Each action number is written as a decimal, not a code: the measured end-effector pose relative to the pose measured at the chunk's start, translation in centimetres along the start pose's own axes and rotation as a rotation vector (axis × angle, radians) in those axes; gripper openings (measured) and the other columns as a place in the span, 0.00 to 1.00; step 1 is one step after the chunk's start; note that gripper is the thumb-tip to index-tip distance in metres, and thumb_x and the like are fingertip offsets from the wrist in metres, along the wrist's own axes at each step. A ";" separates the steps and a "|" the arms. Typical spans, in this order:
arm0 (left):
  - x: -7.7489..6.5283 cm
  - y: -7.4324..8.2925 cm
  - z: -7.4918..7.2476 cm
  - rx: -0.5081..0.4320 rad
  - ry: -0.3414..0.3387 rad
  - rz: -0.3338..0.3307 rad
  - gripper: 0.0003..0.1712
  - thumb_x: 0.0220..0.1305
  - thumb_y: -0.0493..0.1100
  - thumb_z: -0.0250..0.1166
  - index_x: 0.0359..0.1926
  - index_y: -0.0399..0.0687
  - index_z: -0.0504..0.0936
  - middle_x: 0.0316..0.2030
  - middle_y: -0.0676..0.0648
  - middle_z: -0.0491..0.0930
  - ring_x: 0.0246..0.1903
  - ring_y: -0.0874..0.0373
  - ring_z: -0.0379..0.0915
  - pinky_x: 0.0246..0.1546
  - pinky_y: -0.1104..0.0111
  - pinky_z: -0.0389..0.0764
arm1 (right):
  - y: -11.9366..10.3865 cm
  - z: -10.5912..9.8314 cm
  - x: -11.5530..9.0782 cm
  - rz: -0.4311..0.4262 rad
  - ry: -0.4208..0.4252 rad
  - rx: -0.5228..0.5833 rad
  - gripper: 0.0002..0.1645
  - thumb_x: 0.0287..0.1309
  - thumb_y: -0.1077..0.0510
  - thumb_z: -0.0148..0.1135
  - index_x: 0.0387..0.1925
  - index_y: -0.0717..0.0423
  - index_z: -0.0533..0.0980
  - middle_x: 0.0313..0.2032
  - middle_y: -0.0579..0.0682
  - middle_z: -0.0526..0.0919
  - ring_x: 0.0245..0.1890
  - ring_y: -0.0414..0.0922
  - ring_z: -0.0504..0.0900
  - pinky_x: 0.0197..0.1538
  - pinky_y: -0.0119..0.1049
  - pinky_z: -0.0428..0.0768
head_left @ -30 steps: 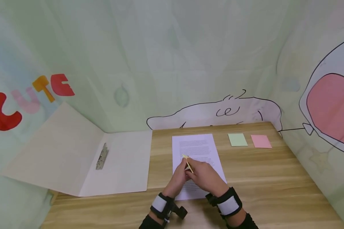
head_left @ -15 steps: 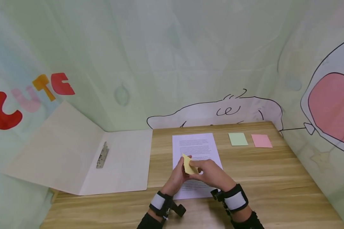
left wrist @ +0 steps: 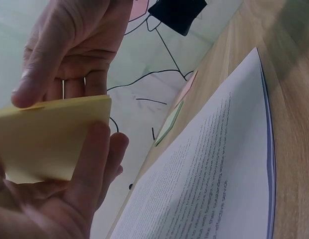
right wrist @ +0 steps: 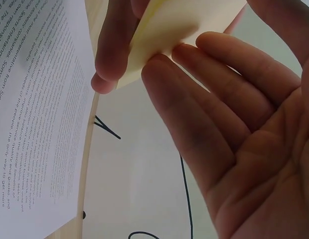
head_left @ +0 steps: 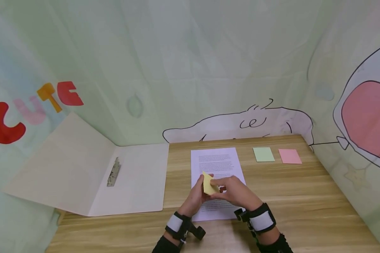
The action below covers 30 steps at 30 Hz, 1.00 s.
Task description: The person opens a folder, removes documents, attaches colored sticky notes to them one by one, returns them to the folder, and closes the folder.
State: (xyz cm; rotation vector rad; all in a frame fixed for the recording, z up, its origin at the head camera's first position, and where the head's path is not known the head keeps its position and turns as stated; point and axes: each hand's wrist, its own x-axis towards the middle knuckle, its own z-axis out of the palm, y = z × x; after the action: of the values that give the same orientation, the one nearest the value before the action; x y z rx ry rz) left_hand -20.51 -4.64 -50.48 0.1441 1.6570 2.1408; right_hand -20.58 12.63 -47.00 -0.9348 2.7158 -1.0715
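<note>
A pad of yellow sticky notes (head_left: 210, 186) is held up over the printed sheets (head_left: 216, 161). My left hand (head_left: 194, 197) grips it from the left and below. In the left wrist view, a finger of that hand lies across the pad's face (left wrist: 40, 144). From the other side, my right hand (head_left: 238, 192) pinches the pad's edge between thumb and fingers; its fingertips touch the yellow paper (right wrist: 169, 35) in the right wrist view. Whether a single sheet is lifted off the pad cannot be seen.
To the left, a white folder (head_left: 142, 179) stands open, with a metal clip (head_left: 114, 172) near its fold. A green sticky note pad (head_left: 263, 154) and a pink one (head_left: 290, 156) lie at the back right of the wooden table (head_left: 291, 200). A printed curtain hangs behind.
The pad, first seen almost edge-on between both hands, has turned so its yellow face shows. My right hand has shifted slightly right, its grip now at the pad's right edge.
</note>
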 end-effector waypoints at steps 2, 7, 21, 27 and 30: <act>0.0 0.0 0.0 0.001 -0.003 -0.007 0.37 0.75 0.57 0.27 0.66 0.30 0.56 0.55 0.38 0.70 0.50 0.50 0.73 0.42 0.66 0.77 | 0.2 0.1 0.0 0.008 -0.001 0.020 0.21 0.49 0.51 0.71 0.46 0.54 0.82 0.44 0.48 0.83 0.36 0.41 0.81 0.36 0.32 0.79; 0.0 0.0 -0.1 0.013 0.002 -0.023 0.36 0.75 0.57 0.27 0.65 0.31 0.58 0.51 0.40 0.73 0.44 0.55 0.75 0.39 0.65 0.77 | 0.4 0.1 -0.1 0.034 0.004 0.069 0.21 0.50 0.51 0.71 0.46 0.54 0.82 0.43 0.48 0.84 0.33 0.37 0.79 0.33 0.29 0.77; 0.1 -0.3 0.0 0.030 -0.053 -0.010 0.36 0.75 0.56 0.26 0.67 0.31 0.54 0.61 0.36 0.65 0.54 0.51 0.70 0.48 0.57 0.75 | 0.2 0.2 0.2 0.056 0.107 -0.054 0.06 0.58 0.59 0.63 0.37 0.53 0.84 0.31 0.42 0.82 0.21 0.35 0.68 0.25 0.28 0.67; -0.1 -0.1 -0.3 0.034 -0.135 0.000 0.35 0.75 0.55 0.29 0.70 0.32 0.49 0.65 0.34 0.59 0.58 0.49 0.65 0.52 0.58 0.72 | 0.2 0.4 0.3 0.091 0.159 -0.102 0.13 0.60 0.61 0.61 0.47 0.54 0.82 0.43 0.49 0.84 0.20 0.36 0.67 0.22 0.28 0.65; -0.3 0.1 -0.4 0.039 -0.194 0.016 0.32 0.74 0.49 0.38 0.70 0.33 0.48 0.63 0.36 0.62 0.55 0.52 0.68 0.50 0.61 0.73 | 0.1 0.4 0.3 0.114 0.173 -0.108 0.13 0.62 0.59 0.59 0.47 0.54 0.82 0.43 0.50 0.84 0.19 0.35 0.67 0.20 0.28 0.63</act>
State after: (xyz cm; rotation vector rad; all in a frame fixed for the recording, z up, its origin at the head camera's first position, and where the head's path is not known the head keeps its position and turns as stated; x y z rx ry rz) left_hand -20.46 -5.15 -50.43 0.3662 1.5899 2.0356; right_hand -20.80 12.28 -47.35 -0.7206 2.9522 -1.0389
